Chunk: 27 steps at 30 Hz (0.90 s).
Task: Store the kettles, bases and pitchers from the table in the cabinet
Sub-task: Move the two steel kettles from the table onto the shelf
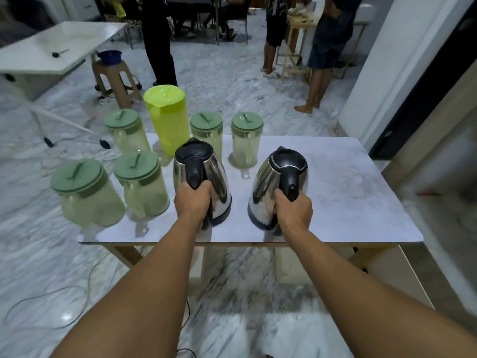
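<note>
Left hand [192, 200] grips the ten o'clock kettle [204, 177]; right hand [293, 211] grips the two o'clock kettle [277, 187], both hiding lower handles.

Floor: grey-and-white veined marble tiles [232, 73], glossy, running through the whole room. Thin dark cables [51, 293] loop across the floor at lower left. Upper left: a white rectangular tabletop on slanted white legs [51, 47], a small black object lying on it. Just beside it, a tan plastic stool [116, 81] with a dark blue bowl [109, 56] on top. Far side: several people standing [320, 55], only legs and torsos showing; a pale wooden stand [294, 47] among them. Right: a white wall [402, 60], then a dark doorway [438, 86]. Light even, dim.
</note>
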### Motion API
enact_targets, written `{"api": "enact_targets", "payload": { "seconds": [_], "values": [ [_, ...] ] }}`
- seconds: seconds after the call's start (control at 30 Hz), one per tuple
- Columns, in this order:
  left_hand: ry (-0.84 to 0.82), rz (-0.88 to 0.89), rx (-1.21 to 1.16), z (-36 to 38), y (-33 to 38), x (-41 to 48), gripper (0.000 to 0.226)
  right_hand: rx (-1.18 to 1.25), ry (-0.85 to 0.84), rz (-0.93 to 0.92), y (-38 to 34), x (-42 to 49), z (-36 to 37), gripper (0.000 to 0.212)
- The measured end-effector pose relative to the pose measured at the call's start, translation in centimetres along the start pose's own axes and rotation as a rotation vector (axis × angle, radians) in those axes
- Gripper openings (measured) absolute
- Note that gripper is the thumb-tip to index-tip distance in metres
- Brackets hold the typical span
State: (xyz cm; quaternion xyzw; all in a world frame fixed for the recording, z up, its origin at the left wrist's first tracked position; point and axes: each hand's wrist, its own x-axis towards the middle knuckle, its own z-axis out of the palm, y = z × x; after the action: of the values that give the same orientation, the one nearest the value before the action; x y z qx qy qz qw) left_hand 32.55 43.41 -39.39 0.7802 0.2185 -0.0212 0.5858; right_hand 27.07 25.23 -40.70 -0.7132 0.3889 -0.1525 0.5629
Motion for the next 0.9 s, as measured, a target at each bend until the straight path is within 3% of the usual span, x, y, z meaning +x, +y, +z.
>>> {"api": "enact_targets", "payload": {
  "seconds": [0.3, 0.5, 0.9],
  "values": [
    [-0.089, 0.345, 0.023, -1.2, 5.3, -5.3, 0.027, 0.048, 0.152, -0.193, -6.4, -4.1, -6.9, 0.011],
    [-0.308, 0.643, 0.049, -3.7, 11.5, -11.9, 0.028, 0.112, 0.434, -0.228, -10.1, -12.3, -13.8, 0.011],
    [-0.84, 0.789, -0.156, 1.0, 17.2, -35.0, 0.04, 0.056, 1.158, -0.136, -11.8, -27.9, -35.4, 0.016]
  ]
}}
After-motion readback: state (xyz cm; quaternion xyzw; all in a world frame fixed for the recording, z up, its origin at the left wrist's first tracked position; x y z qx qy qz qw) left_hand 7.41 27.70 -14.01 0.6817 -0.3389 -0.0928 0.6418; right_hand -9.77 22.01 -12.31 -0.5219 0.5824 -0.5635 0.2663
